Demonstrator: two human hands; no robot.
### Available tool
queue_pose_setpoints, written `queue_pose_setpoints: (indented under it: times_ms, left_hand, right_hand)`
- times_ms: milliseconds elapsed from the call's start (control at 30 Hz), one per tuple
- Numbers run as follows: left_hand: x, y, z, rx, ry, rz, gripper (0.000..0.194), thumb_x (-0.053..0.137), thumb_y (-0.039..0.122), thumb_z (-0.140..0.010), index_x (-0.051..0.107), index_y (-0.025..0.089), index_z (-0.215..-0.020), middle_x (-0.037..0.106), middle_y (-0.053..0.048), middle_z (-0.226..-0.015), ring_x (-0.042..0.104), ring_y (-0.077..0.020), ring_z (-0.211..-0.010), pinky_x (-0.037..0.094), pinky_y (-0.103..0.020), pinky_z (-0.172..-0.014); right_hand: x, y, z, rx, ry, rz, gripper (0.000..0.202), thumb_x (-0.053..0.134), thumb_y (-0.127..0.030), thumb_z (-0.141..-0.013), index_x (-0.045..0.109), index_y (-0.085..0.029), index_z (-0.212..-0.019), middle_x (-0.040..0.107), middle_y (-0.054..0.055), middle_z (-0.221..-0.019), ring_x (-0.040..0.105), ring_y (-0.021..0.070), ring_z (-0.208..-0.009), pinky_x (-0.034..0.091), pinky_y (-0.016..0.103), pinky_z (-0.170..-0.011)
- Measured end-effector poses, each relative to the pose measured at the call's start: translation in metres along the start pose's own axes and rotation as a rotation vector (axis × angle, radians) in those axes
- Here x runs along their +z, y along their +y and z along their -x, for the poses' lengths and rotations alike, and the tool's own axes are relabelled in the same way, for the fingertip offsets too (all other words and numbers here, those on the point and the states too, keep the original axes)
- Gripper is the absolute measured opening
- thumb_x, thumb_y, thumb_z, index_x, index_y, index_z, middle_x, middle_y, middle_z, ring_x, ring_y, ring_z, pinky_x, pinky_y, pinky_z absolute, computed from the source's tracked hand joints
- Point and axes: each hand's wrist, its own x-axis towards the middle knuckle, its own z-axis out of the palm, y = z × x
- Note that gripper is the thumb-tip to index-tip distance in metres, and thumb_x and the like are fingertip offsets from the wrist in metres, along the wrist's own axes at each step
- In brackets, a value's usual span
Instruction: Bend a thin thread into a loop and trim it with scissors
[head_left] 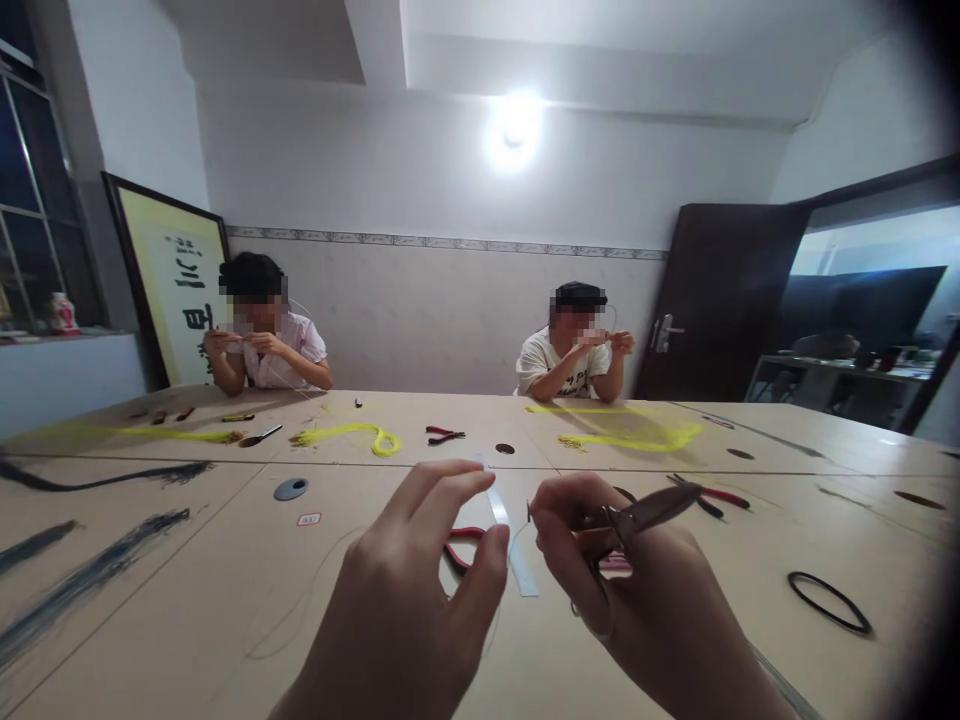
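Note:
My left hand (427, 580) is raised over the table with thumb and fingertips apart and nothing visible between them. Opposite it, my right hand (630, 590) is closed round a pair of scissors (656, 508), whose blades point up and to the right. Its thumb and index finger also pinch a thin thread (517, 535) with a tiny dark piece at the tip, too small to name. Beneath and between my hands lie a clear ruler (525, 572) and red-and-black pliers (457, 552), partly hidden by my left hand.
Dark strand bundles (97, 570) lie at left, yellow strand bundles (345, 435) farther back. More pliers (724, 497) and a black ring (829, 602) are at right. Two people, one at left (289, 355) and one at right (555, 365), sit across the table (225, 570).

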Motion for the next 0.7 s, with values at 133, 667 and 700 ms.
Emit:
queue_pose_setpoints:
  times_ms: [133,667,700]
  left_hand:
    - [-0.002,-0.002,-0.001,-0.187,-0.195,0.246,0.024,0.053,0.034,-0.087,0.062,0.022,-0.106,0.066,-0.004,-0.108,0.066,-0.0154,-0.074,0.056,-0.029,-0.067]
    - [0.010,-0.009,-0.015,-0.492,-0.316,0.920,0.015,0.065,0.025,-0.077,0.059,0.013,-0.071,0.061,0.000,-0.062,0.059,-0.0089,-0.055,0.049,-0.021,-0.055]
    - [0.011,-0.009,-0.015,-0.498,-0.316,0.936,0.016,0.066,0.025,-0.076,0.058,0.013,-0.071,0.061,0.000,-0.061,0.059,-0.0090,-0.055,0.049,-0.022,-0.055]
  right_hand:
    - [0.002,0.001,0.001,-0.007,0.022,0.003,0.009,0.052,-0.022,-0.088,0.051,-0.025,-0.080,0.056,-0.010,-0.058,0.056,0.0045,-0.041,0.044,0.010,-0.039]
    - [0.005,0.009,0.008,0.021,0.037,0.177,0.016,0.049,-0.041,-0.090,0.052,-0.029,-0.080,0.055,-0.008,-0.053,0.055,0.0075,-0.040,0.044,0.010,-0.035]
    - [0.005,0.011,0.009,0.015,0.031,0.173,0.016,0.048,-0.042,-0.090,0.053,-0.030,-0.081,0.056,-0.008,-0.053,0.057,0.0079,-0.040,0.043,0.010,-0.034]
